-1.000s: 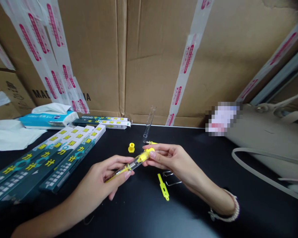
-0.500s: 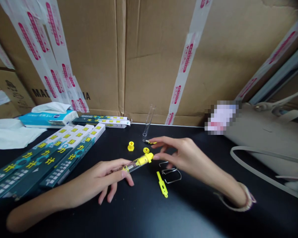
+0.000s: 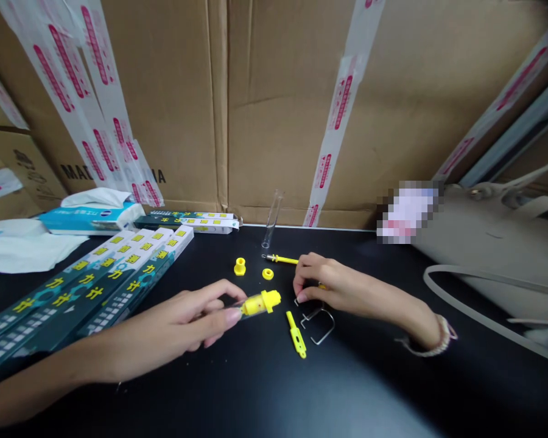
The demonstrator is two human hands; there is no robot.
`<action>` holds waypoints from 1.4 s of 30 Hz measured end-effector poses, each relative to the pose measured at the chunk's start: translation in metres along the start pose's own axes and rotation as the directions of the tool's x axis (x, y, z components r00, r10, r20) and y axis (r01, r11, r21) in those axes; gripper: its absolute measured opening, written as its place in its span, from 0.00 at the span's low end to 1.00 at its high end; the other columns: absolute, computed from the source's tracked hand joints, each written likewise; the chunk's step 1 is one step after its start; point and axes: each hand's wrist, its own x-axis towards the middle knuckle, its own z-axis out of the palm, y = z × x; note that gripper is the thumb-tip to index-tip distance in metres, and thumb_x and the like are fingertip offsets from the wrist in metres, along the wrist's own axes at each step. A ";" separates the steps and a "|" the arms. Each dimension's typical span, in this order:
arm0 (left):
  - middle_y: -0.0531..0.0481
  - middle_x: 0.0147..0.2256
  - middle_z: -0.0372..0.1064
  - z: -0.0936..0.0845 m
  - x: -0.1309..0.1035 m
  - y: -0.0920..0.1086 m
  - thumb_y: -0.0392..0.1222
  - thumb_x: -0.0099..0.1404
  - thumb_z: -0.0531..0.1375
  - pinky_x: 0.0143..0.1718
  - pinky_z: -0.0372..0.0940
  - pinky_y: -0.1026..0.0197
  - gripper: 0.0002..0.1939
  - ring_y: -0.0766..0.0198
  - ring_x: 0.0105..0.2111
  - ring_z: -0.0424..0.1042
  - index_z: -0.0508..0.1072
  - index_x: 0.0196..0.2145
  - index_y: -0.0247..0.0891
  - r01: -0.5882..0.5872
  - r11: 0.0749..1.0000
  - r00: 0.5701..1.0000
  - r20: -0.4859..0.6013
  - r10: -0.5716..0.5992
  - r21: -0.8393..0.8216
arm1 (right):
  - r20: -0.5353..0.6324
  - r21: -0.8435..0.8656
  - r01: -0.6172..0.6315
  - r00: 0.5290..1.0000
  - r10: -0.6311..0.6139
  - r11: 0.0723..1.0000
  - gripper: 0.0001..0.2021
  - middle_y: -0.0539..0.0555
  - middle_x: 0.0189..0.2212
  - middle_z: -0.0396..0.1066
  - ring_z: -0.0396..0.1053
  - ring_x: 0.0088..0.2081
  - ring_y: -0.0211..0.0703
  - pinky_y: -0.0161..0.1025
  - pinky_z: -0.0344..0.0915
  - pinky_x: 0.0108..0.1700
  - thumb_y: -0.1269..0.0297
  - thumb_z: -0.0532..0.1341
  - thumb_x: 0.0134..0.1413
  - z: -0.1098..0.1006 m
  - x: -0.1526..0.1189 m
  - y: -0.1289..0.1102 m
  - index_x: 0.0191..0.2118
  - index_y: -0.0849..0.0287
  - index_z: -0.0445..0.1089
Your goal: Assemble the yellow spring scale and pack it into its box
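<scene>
My left hand (image 3: 187,322) holds a clear tube with a yellow end piece (image 3: 259,302) low over the black table (image 3: 265,389), with the yellow end pointing right. My right hand (image 3: 322,287) lies on the table just right of it, fingers curled down and pinching one end of a wire clip (image 3: 299,300). A second wire clip (image 3: 322,322) lies just below that hand. A yellow strip (image 3: 296,334), a yellow ring (image 3: 268,274), a yellow cap (image 3: 240,266) and a yellow rod with a metal tip (image 3: 281,259) lie loose around the hands.
A clear empty tube (image 3: 272,220) leans on the cardboard wall (image 3: 274,109) at the back. Long dark green boxes (image 3: 86,292) lie at the left, with a tissue pack (image 3: 89,216) behind them. A beige bag with a strap (image 3: 493,267) sits at the right.
My right hand let go of the tube's yellow end and dropped to the wire clips on the table. My left hand lowered the tube slightly.
</scene>
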 end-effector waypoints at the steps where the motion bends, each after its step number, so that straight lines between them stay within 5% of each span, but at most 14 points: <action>1: 0.57 0.28 0.62 0.001 0.001 -0.001 0.61 0.73 0.52 0.23 0.54 0.69 0.20 0.68 0.26 0.58 0.72 0.52 0.49 -0.019 0.999 0.999 -0.040 0.021 0.041 | -0.008 0.008 -0.003 1.000 0.003 1.000 0.05 0.51 0.35 0.73 0.70 0.36 0.40 0.38 0.65 0.41 0.72 0.62 0.63 -0.003 -0.001 0.000 0.35 0.59 0.74; 9: 0.54 0.34 0.71 0.009 0.017 -0.006 0.57 0.74 0.50 0.34 0.58 0.63 0.19 0.64 0.32 0.66 0.73 0.41 0.43 -0.049 0.958 0.975 -0.196 0.107 0.282 | -0.268 0.365 -0.024 0.955 0.130 0.931 0.06 0.47 0.25 0.71 0.67 0.22 0.35 0.33 0.63 0.25 0.61 0.54 0.69 -0.018 -0.010 -0.014 0.41 0.55 0.64; 15: 0.56 0.30 0.69 0.020 0.022 -0.006 0.57 0.74 0.49 0.31 0.54 0.62 0.19 0.63 0.29 0.66 0.74 0.41 0.44 0.013 0.925 0.959 -0.268 0.096 0.379 | -0.257 0.309 0.097 0.966 -0.015 0.946 0.10 0.48 0.29 0.73 0.70 0.29 0.36 0.32 0.64 0.34 0.66 0.52 0.71 0.018 -0.005 -0.045 0.44 0.55 0.71; 20: 0.56 0.30 0.71 0.021 0.020 -0.011 0.56 0.74 0.49 0.30 0.54 0.62 0.19 0.64 0.28 0.66 0.75 0.44 0.45 -0.005 0.918 0.954 -0.273 0.123 0.396 | -0.310 0.288 0.068 0.950 0.026 0.955 0.08 0.45 0.27 0.69 0.63 0.24 0.34 0.32 0.59 0.28 0.64 0.52 0.73 0.042 -0.003 -0.056 0.47 0.55 0.68; 26: 0.54 0.33 0.76 0.023 0.018 -0.015 0.56 0.73 0.52 0.31 0.59 0.64 0.18 0.63 0.29 0.70 0.77 0.45 0.44 -0.062 0.916 0.932 -0.305 0.195 0.397 | -0.398 0.221 0.032 0.915 0.060 0.975 0.08 0.46 0.26 0.71 0.66 0.24 0.35 0.33 0.60 0.28 0.62 0.55 0.72 0.045 0.001 -0.052 0.45 0.55 0.70; 33: 0.52 0.38 0.79 0.024 0.018 -0.016 0.53 0.73 0.53 0.40 0.67 0.62 0.16 0.58 0.36 0.76 0.78 0.47 0.48 -0.086 0.911 0.909 -0.343 0.238 0.404 | -0.458 0.205 0.077 0.889 0.026 0.976 0.12 0.52 0.44 0.82 0.80 0.40 0.44 0.38 0.73 0.46 0.65 0.55 0.70 0.048 0.000 -0.057 0.49 0.54 0.75; 42: 0.51 0.39 0.79 0.030 0.016 -0.019 0.53 0.74 0.52 0.39 0.67 0.60 0.17 0.56 0.38 0.78 0.77 0.48 0.47 -0.041 0.837 0.881 -0.375 0.288 0.546 | -0.463 0.158 0.032 0.885 0.046 0.987 0.11 0.54 0.40 0.83 0.81 0.37 0.45 0.38 0.76 0.44 0.67 0.56 0.70 0.052 0.001 -0.060 0.47 0.58 0.77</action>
